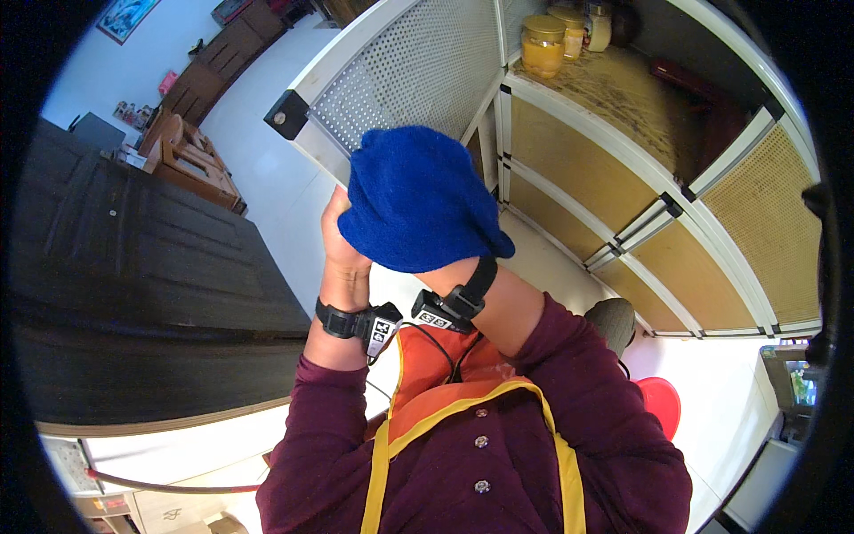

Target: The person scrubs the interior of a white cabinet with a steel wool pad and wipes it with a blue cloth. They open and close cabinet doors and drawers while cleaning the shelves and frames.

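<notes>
A blue cloth [420, 200] is draped over my right hand, whose fingers are hidden under it; only the heel of that hand and the wrist show below. My left hand [339, 230] is at the cloth's left edge, with its thumb side up against the frame of an open cabinet door [319, 157]; its fingers are mostly hidden behind the cloth. The door has a white metal frame, a perforated panel [413, 67] and a black corner piece [288, 115]. Cloth overlaps the lower part of the panel in view.
Right of the door stands a white-framed cabinet [574, 153] with yellowish panels. Its open compartment holds lidded glass jars [542, 47]. A dark wooden door [133, 280] is at left, a wooden chair [193, 160] beyond it. A red round object [659, 406] is at lower right.
</notes>
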Demonstrator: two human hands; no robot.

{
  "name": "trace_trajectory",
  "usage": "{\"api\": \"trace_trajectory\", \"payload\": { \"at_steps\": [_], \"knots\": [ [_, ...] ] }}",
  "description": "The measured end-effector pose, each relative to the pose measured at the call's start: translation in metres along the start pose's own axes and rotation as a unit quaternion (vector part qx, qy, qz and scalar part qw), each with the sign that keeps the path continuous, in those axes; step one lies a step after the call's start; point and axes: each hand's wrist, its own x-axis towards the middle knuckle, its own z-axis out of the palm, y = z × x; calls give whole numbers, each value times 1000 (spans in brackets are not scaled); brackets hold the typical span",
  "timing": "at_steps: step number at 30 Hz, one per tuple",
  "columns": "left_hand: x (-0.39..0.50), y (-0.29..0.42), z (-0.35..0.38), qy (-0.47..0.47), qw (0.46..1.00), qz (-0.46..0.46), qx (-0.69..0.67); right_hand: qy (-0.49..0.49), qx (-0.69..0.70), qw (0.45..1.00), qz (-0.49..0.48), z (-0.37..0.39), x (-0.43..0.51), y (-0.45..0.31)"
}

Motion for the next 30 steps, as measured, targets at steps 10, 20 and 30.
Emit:
{"api": "trace_trajectory", "payload": {
  "at_steps": [10,20,30],
  "knots": [
    [11,10,-4,-35,998,41,21,63,30,997,-36,39,-25,26],
    [-1,9,13,12,997,49,62,-95,21,993,62,6,-55,53],
    [6,30,69,32,890,260,374,212,173,962,20,-60,-17,86]
  ]
}}
